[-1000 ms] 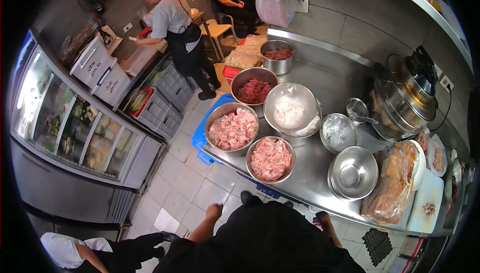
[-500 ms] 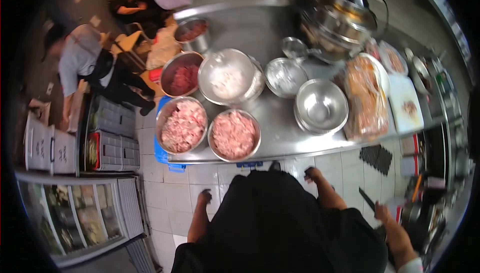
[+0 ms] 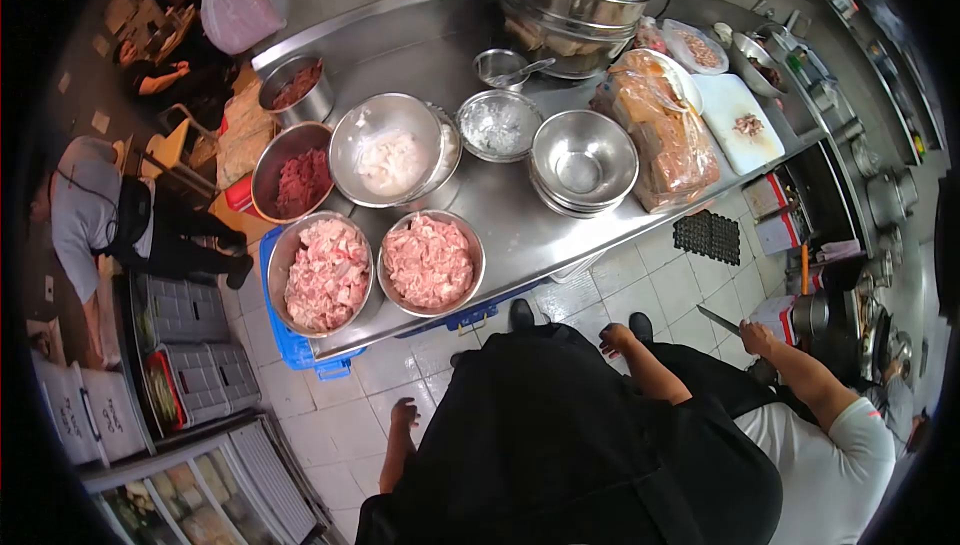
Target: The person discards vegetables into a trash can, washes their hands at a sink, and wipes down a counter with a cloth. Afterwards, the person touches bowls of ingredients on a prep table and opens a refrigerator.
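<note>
My left hand (image 3: 404, 413) hangs below the table's front edge with its fingers apart, holding nothing. Nearest to it are two steel bowls of pink meat, one at the corner (image 3: 326, 273) and one beside it (image 3: 428, 259). My right hand (image 3: 616, 341) is low over the floor, fingers loosely spread and free of any object. Behind the meat bowls stand a bowl of dark red meat (image 3: 303, 183) and a bowl with white contents (image 3: 388, 157). Stacked bowls (image 3: 584, 159) and a wrapped block of meat (image 3: 662, 145) are farther right on the steel table (image 3: 520, 235).
Close at my right, a person in a white shirt (image 3: 825, 455) holds a knife (image 3: 718, 321). A second person (image 3: 95, 215) stands at the left beside crates (image 3: 200, 385). A black mat (image 3: 707, 236) lies on the floor. A white cutting board (image 3: 742, 130) holds small meat pieces.
The view has swung right, so the table and bowls sit farther left. The person with the knife has come into view at the right. My hands remain empty.
</note>
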A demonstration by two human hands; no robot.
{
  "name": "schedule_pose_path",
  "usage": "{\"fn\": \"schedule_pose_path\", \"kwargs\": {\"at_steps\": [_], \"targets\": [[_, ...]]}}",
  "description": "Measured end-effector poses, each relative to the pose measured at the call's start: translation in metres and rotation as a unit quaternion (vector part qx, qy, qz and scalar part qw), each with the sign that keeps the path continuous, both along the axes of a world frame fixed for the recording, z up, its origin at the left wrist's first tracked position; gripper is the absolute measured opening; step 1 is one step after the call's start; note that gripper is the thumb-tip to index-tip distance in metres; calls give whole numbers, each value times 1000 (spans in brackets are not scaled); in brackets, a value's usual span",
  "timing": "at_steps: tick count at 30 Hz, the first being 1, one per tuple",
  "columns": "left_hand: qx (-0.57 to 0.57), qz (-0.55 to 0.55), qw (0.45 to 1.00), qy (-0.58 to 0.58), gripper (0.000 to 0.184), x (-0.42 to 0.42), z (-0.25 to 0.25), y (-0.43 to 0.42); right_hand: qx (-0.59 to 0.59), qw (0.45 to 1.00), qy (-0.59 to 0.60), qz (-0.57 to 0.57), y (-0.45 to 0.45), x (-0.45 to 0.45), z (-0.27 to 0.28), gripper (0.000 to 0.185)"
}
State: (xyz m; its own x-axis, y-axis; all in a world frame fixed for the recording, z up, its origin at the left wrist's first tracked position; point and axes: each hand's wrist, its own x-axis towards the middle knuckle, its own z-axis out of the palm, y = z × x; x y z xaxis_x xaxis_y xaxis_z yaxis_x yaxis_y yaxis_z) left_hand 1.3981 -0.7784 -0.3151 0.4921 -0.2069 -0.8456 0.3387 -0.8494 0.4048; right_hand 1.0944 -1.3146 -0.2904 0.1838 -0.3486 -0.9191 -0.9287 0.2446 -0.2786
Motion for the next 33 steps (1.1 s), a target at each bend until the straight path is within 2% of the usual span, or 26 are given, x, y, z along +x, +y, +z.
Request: {"fn": "schedule_pose_path", "kwargs": {"at_steps": [3, 4, 5, 8, 10, 14, 17, 19, 20, 23, 25, 26, 27, 29, 30, 31, 32, 33], "targets": [[-55, 6, 998, -12, 37, -11, -2, 3, -1, 1000, -1, 3, -1, 3, 11, 31], [-131, -22, 990, -49, 35, -15, -10, 14, 4, 1000, -7, 6, -2, 6, 12, 30], [-139, -33, 988, -52, 35, -12, -11, 13, 7, 1000, -12, 9, -4, 8, 14, 30], [-118, -36, 991, -48, 32, -2, 0, 0, -18, 999, -30, 1, -4, 26, 18, 30], [-40, 8, 999, -19, 30, 11, -2, -3, -9, 999, -33, 19, -9, 40, 14, 29], [-69, 77, 994, -26, 31, 19, -4, -7, -7, 997, -51, 56, -27, 62, 12, 30], [6, 69, 996, -63, 31, 15, 11, -19, -10, 995, -59, 75, -44, 73, 19, 31], [-37, 10, 995, -90, 31, 7, -10, -20, -10, 995, -56, 83, -58, 77, 17, 31], [-33, 18, 995, -91, 31, 3, -14, -28, 0, 995, -57, 82, -68, 76, 11, 32], [-43, -12, 995, -87, 33, -16, -10, -52, 10, 992, -55, 110, -93, 67, 0, 33], [-8, 13, 998, -56, 36, -26, 20, -86, 11, 994, -46, 101, -109, 61, -3, 31], [-33, -52, 995, -80, 33, -30, 31, -95, 5, 994, -41, 98, -116, 59, -1, 30], [2, -87, 995, -41, 31, -28, 77, -124, 7, 995, -35, 89, -124, 55, -5, 30], [65, -170, 983, 38, 28, -22, 211, -204, 13, 997, -41, 70, -141, 46, -14, 29], [-25, -164, 971, 169, 27, -12, 123, -164, 17, 996, -40, 77, -149, 41, -18, 29], [-132, -258, 952, 103, 28, -4, 171, -183, 21, 997, -47, 59, -156, 36, -25, 28], [-188, -212, 952, 118, 28, 3, 225, -204, 26, 997, -53, 40, -161, 31, -31, 27], [-177, -166, 965, 98, 27, 11, 264, -227, 30, 997, -52, 47, -164, 27, -35, 27]]}}
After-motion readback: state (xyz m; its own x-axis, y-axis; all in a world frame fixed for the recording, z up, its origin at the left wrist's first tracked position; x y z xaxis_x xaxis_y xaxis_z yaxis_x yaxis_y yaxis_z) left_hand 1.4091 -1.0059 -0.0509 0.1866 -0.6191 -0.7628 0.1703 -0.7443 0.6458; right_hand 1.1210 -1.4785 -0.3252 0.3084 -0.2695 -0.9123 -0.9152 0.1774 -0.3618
